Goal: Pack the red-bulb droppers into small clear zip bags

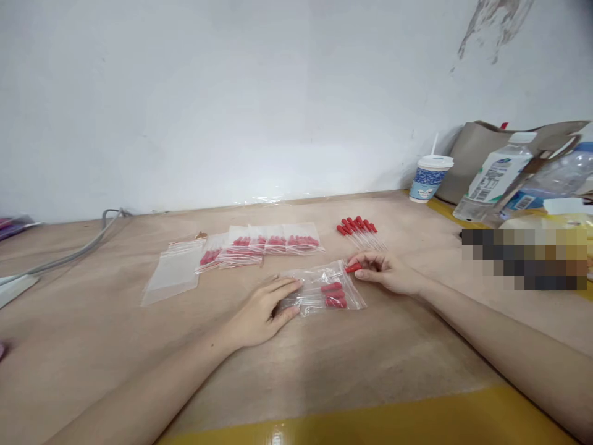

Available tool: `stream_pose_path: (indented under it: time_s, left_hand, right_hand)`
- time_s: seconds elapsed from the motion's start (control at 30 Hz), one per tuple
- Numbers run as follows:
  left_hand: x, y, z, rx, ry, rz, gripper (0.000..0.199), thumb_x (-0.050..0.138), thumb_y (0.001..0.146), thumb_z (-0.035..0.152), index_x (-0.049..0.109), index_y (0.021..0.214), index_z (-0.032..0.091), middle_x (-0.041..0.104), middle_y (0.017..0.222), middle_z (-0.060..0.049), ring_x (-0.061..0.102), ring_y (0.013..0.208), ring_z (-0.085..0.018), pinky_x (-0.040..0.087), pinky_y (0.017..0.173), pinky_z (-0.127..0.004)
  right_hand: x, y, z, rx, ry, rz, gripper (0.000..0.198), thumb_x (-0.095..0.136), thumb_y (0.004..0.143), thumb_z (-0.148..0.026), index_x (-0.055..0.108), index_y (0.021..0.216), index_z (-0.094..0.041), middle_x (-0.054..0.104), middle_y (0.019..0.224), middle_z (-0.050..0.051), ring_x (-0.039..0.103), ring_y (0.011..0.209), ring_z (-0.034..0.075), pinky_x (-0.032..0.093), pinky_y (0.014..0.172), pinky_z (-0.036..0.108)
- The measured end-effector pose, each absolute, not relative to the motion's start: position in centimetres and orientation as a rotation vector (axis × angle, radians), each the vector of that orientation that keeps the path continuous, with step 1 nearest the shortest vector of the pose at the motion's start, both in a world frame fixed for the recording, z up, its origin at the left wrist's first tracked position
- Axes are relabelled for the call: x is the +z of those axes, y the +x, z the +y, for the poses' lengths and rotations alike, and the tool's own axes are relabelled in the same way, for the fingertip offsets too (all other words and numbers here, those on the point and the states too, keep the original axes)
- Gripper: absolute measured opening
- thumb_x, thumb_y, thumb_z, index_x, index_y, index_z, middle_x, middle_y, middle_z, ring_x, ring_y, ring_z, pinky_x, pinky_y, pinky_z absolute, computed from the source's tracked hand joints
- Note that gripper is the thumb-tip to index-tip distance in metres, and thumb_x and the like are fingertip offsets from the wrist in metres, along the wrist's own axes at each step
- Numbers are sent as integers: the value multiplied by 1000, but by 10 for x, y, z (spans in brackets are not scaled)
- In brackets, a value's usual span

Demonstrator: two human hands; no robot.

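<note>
A clear zip bag (312,284) lies flat in front of me with several red-bulbed droppers (334,295) inside it. My left hand (264,312) rests on the bag's left end, thumb and fingers apart. At the bag's right end, by its mouth, my right hand (386,272) pinches the red bulb of a dropper (353,267). This dropper's clear stem points left into the bag's mouth. Just beyond the right hand, a pile of loose droppers (357,226) lies on the table, bulbs pointing away from me.
Filled bags of droppers (278,242) overlap in a row behind the left hand, with flat unfilled bags (172,272) to their left. A grey cable (88,247) runs at far left. A paper cup (430,179), a bottle (498,176) and a grey bag (467,148) stand at right.
</note>
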State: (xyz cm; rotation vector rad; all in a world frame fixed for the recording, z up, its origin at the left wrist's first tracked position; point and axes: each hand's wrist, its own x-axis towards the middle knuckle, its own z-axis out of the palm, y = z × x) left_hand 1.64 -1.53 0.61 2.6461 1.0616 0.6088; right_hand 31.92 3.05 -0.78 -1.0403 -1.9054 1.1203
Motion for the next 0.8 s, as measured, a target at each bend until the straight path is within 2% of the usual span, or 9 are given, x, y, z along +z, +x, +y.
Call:
stream_pose_path:
  time_s: [0.2, 0.43, 0.57, 0.67, 0.8]
  left_hand:
    - [5, 16, -14, 604, 2654, 1061, 41, 48, 89, 35, 48, 128, 21, 51, 129, -7, 44, 122, -23, 34, 104, -45]
    - [4, 16, -13, 590, 2664, 1062, 42, 48, 89, 35, 45, 130, 23, 49, 131, -6, 43, 123, -23, 35, 103, -45]
    - [3, 15, -13, 596, 2665, 1054, 42, 48, 89, 34, 45, 130, 23, 49, 131, -6, 43, 123, -24, 35, 103, -45]
    - [2, 15, -12, 603, 2667, 1051, 42, 48, 89, 34, 45, 129, 23, 50, 131, -6, 42, 123, -23, 35, 103, -45]
    - [2, 15, -12, 591, 2664, 1058, 42, 48, 89, 35, 46, 129, 23, 49, 131, -6, 42, 124, -23, 33, 104, -45]
  right_hand:
    - [-7, 319, 38, 1035, -938, -2103, 28, 62, 73, -40, 67, 92, -19, 63, 98, 5, 58, 91, 17, 44, 86, 34]
    - [-1, 298, 27, 865, -875, -2190, 29, 46, 85, -37, 68, 96, -22, 64, 103, 6, 57, 97, 17, 43, 88, 33]
    - [-11, 292, 27, 947, -1019, -1987, 27, 52, 80, -39, 69, 84, -18, 68, 85, 5, 61, 79, 17, 47, 74, 31]
    - [-22, 289, 30, 889, -1242, -1778, 26, 57, 74, -41, 65, 76, -16, 67, 71, 4, 58, 63, 16, 45, 58, 28]
    - [-24, 287, 30, 845, -1311, -1748, 24, 58, 72, -40, 63, 71, -16, 65, 66, 4, 55, 57, 14, 41, 52, 26]
